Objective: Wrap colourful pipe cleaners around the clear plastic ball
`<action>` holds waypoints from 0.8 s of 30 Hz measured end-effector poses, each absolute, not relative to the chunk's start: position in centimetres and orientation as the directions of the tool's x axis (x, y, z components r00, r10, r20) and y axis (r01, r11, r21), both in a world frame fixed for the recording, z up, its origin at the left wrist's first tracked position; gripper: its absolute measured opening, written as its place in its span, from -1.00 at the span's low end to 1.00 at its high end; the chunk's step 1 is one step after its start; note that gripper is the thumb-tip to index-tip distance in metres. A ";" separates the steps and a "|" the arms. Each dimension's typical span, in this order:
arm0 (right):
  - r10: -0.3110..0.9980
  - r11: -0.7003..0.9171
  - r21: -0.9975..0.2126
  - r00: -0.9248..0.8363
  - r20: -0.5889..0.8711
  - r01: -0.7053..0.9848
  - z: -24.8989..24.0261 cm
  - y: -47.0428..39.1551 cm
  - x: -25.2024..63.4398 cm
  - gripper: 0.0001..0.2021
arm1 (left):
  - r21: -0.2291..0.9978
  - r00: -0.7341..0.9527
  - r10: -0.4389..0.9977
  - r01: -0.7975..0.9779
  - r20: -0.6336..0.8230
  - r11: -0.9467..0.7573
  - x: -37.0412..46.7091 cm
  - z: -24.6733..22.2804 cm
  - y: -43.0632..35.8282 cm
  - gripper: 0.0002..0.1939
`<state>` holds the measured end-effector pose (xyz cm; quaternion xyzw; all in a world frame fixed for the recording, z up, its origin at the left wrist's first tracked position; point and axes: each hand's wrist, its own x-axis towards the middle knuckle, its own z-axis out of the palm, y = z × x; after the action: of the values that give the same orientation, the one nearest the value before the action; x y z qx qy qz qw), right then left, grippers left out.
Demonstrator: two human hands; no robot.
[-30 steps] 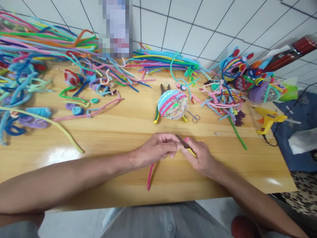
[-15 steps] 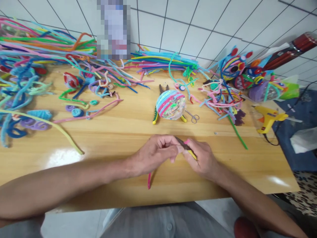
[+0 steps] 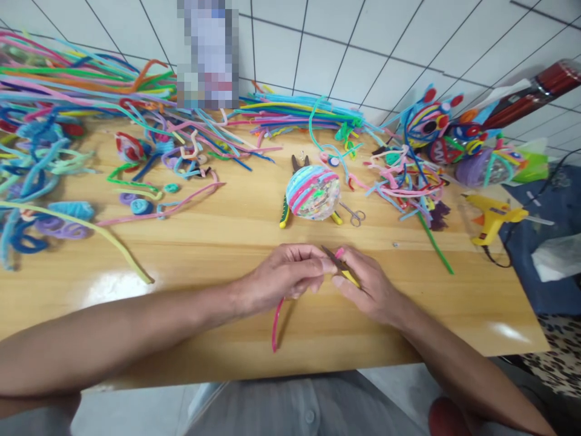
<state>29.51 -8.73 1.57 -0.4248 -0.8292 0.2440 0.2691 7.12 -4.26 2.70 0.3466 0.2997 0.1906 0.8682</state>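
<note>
My left hand [image 3: 290, 271] is closed on a pink pipe cleaner [image 3: 276, 327], whose tail hangs below the palm. My right hand [image 3: 370, 281] is wrapped round a tool with dark blades and yellow handles [image 3: 348, 277], its blades against my left fingertips. A bit of pink shows by my right fingers. Beyond my hands sits a ball [image 3: 313, 192] wound with blue and pink strips, lying over pliers [image 3: 284, 213] with yellow-green handles. Small scissors [image 3: 356, 217] lie to the ball's right.
Colourful pipe cleaners [image 3: 299, 115] are heaped along the back and left. At the right are a yellow glue gun [image 3: 492, 217], decorated round figures [image 3: 426, 124] and a red flask [image 3: 535, 91]. A yellow pipe cleaner [image 3: 120, 245] stretches across the left.
My left fingers have shifted slightly, and the pink tail hangs a little lower, with more of it showing. The tool's blades are more exposed between my hands.
</note>
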 end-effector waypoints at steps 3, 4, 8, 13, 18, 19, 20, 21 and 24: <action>0.824 0.537 -0.635 -0.505 0.255 0.555 1.5 -8.6 29.5 -0.98 | 0.610 0.790 0.453 -0.129 -0.413 0.781 7.2 2.7 -4.1 -0.70; 0.821 0.542 -0.634 -0.508 0.261 0.551 1.5 -8.6 29.5 -0.99 | 0.588 0.800 0.433 -0.127 -0.416 0.799 7.2 2.7 -4.0 -0.71; 0.803 0.570 -0.628 -0.521 0.289 0.530 1.4 -8.5 29.4 -0.96 | 0.551 0.824 0.381 -0.102 -0.420 0.828 7.1 2.7 -3.8 -0.74; 0.781 0.605 -0.611 -0.526 0.335 0.510 1.1 -8.6 29.3 -0.93 | 0.556 0.830 0.371 -0.091 -0.416 0.826 7.0 2.5 -3.6 -0.75; 0.824 0.566 -0.538 -0.450 0.344 0.625 0.9 -9.1 28.8 -0.89 | 0.559 0.820 0.391 -0.107 -0.418 0.822 7.1 2.3 -3.9 -0.70; 0.836 0.549 -0.516 -0.425 0.347 0.658 1.0 -9.3 28.7 -0.88 | 0.566 0.813 0.404 -0.114 -0.419 0.817 7.2 2.3 -4.1 -0.69; 0.844 0.535 -0.499 -0.405 0.351 0.681 1.0 -9.5 28.6 -0.88 | 0.578 0.805 0.421 -0.121 -0.419 0.807 7.2 2.3 -4.2 -0.68; 0.849 0.526 -0.495 -0.396 0.350 0.691 1.1 -9.6 28.6 -0.88 | 0.598 0.796 0.442 -0.128 -0.414 0.791 7.3 2.4 -4.4 -0.67; 0.850 0.527 -0.546 -0.411 0.330 0.651 1.3 -9.9 28.7 -0.91 | 0.690 0.776 0.506 -0.129 -0.377 0.712 7.4 2.6 -4.7 -0.68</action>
<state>28.65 -9.93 1.34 -0.4563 -0.8227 0.1687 0.2942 7.36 -4.72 2.63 0.3337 0.2821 0.1801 0.8813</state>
